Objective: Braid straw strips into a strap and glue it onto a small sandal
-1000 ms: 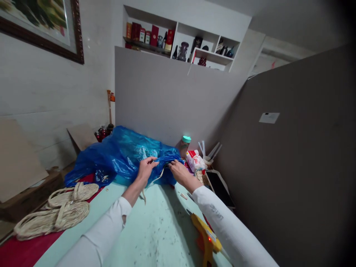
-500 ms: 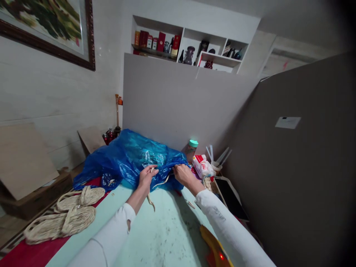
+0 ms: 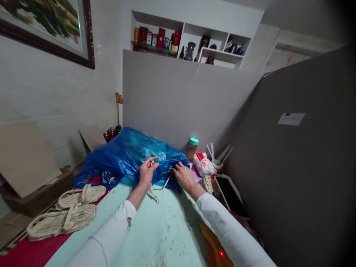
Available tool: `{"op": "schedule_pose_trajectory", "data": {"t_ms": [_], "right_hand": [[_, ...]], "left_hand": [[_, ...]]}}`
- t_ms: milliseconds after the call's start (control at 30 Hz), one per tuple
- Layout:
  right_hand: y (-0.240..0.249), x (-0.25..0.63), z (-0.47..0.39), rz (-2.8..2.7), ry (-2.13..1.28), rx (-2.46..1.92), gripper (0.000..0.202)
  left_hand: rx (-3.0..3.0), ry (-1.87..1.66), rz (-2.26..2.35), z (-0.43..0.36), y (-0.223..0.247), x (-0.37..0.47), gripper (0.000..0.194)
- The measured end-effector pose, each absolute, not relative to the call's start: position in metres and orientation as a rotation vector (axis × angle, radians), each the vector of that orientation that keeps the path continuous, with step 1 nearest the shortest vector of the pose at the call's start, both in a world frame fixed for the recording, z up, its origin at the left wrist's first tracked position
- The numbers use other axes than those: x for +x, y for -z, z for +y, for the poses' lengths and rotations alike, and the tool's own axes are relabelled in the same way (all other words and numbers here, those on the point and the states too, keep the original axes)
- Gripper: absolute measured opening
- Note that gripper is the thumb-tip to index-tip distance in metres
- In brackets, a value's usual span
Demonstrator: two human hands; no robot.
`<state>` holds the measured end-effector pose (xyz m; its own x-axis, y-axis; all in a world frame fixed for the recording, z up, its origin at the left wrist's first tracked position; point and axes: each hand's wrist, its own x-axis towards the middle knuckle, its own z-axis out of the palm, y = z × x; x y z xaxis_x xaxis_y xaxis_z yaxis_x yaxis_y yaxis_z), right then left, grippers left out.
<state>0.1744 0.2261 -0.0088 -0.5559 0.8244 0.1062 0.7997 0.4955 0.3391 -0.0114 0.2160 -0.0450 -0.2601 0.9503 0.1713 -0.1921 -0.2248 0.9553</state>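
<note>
My left hand [image 3: 147, 172] is closed in a pinch on a pale straw strand [image 3: 152, 195], whose loose ends hang below the fingers. Against the rim of a crumpled blue plastic bag [image 3: 130, 148], my right hand [image 3: 184, 177] has its fingers bent inward; the fingertips are partly hidden, so what they grip does not show clearly. Between the hands the bag gapes a little, with thin strands at its mouth and one pale strand [image 3: 167, 181] trailing out onto the table.
Two woven straw sandals [image 3: 66, 218] lie on a red cloth at left. To the right are a jar with a green lid [image 3: 191, 146], a tissue pack [image 3: 203, 163], a small basket [image 3: 208, 182] and a black-screened tablet [image 3: 232, 196]. A yellow tool [image 3: 213, 244] with a red light lies near me.
My right hand has shifted slightly up at the bag, its fingers looser, and the bag's mouth gapes more. The strand under my left hand hangs differently.
</note>
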Motion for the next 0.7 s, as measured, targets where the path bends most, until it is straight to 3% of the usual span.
{"op": "schedule_pose_trajectory", "data": {"t_ms": [400,700], "right_hand": [[0.017,0.168,0.221,2.447,-0.389,1.695,0.034],[0.016,0.171,0.219,2.402,-0.362,1.748,0.033]], "left_hand": [[1.366,-1.287,1.092,0.209,0.062,0.008,0.036],[1.713,-1.238,1.062,0.199,0.066,0.013,0.039]]}}
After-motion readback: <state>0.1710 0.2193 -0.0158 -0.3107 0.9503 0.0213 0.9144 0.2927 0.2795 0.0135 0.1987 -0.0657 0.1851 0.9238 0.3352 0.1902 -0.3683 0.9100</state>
